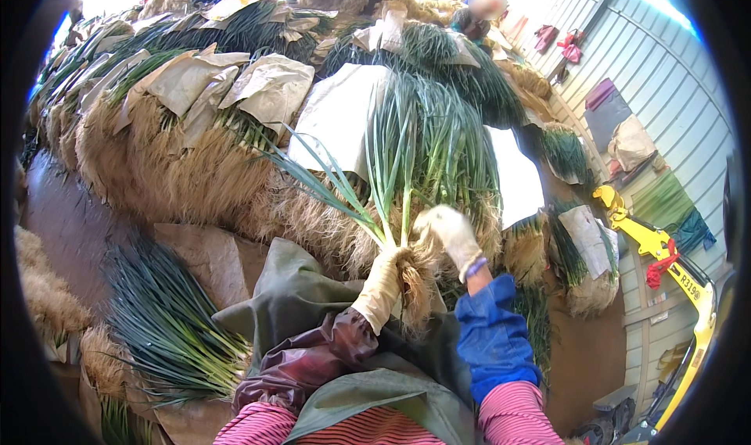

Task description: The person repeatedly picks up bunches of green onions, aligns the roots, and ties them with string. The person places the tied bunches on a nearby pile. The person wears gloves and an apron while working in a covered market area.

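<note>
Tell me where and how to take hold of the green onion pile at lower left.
Probably grip the pile by its pale lower stems, coming from above at the right end: they draw together there, while the dark leaves fan out toward upper left.

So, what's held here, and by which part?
Green onions, in the left hand, by the lower stalks near the roots; for the right hand, unclear.

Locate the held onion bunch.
Head view, near centre: the onion bunch is in the grip of the left hand, left of the right hand, with an onion pile behind.
</note>
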{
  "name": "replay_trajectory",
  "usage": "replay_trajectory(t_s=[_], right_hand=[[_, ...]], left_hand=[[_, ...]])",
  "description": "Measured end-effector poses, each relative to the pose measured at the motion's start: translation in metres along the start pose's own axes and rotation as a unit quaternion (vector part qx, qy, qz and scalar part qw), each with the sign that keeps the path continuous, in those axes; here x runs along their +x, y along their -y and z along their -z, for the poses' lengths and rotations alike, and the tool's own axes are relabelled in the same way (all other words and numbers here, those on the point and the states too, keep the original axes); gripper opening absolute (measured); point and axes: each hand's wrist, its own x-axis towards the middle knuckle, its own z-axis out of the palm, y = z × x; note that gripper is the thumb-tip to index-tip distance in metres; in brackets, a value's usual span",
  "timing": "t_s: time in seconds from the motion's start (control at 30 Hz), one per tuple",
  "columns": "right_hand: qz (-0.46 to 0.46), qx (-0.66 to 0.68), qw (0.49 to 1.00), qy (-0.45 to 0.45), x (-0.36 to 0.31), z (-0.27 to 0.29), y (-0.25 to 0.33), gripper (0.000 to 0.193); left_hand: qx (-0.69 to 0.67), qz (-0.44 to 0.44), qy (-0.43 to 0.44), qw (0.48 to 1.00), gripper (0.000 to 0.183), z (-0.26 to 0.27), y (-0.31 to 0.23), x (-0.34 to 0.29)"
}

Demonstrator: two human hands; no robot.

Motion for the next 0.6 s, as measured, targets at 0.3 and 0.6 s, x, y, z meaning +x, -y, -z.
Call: replay_trajectory(t_s=[0.3, 0.6], right_hand=[[-0.136, -0.035, 0.990, -0.030, 0.084, -0.025, -0.027, 0.047], [0.000, 0.139, 0.977, -0.160, -0.010, -0.024, -0.011, 0.016]], left_hand=[[-0.009, 0.006, -0.041, 0.999, 0.010, -0.002, 0.004, 0.001], [-0.043, 0.011, -0.006, 0.999, 0.036, 0.016, 0.004, 0.013]])
